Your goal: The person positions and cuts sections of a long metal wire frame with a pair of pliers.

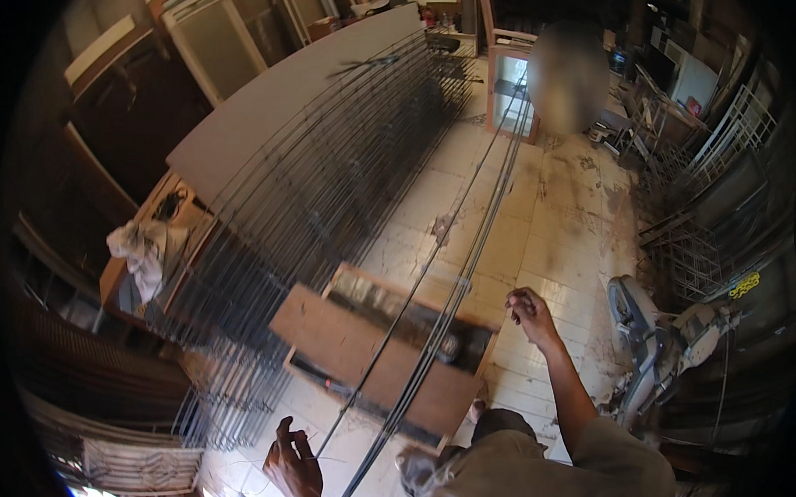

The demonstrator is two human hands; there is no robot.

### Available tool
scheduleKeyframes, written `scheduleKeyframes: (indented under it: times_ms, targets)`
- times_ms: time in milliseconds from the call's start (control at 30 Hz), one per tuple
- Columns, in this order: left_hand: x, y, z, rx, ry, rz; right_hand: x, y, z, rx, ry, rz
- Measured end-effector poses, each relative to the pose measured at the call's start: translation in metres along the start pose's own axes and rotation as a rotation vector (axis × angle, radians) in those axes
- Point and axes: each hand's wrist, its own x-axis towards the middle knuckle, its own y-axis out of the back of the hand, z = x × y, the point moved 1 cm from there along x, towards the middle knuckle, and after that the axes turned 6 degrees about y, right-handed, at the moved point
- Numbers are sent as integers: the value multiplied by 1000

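Note:
Long dark steel rods [457,303] run in a narrow bundle from the far end of the room past my left side. One rod [380,356] lies apart, to the left of the others. They cross over a low wooden stand topped by a brown board [366,350]. My left hand [293,469] is left of the rods, its fingers bent around thin wires [248,464] that stick out on both sides. To the right of the bundle my right hand [527,310] is raised, clear of the rods. Its fingers are curled together; anything between them is too small to make out.
A large rack of bent bar cages [317,177] stretches along the left beside a grey panel [278,82]. A white cloth [144,253] lies on a wooden box. On the right stand a grey scooter-like machine [656,345] and metal grilles [736,136]. A blurred shape [572,76] is at the far end.

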Motion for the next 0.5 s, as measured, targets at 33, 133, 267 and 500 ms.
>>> scheduleKeyframes:
  times_ms: [33,133,267,500]
  targets:
    - [13,-10,32,29,-47,15,20,12,9,7,1,-15]
    - [44,-51,128,34,-256,-42,53,55,56,-168,-154,-99]
    - [80,-127,230,-36,-487,-91,60,131,90,-146,-264,-128]
    - [113,-229,281,-30,-338,-113,53,297,137,-49,-469,122]
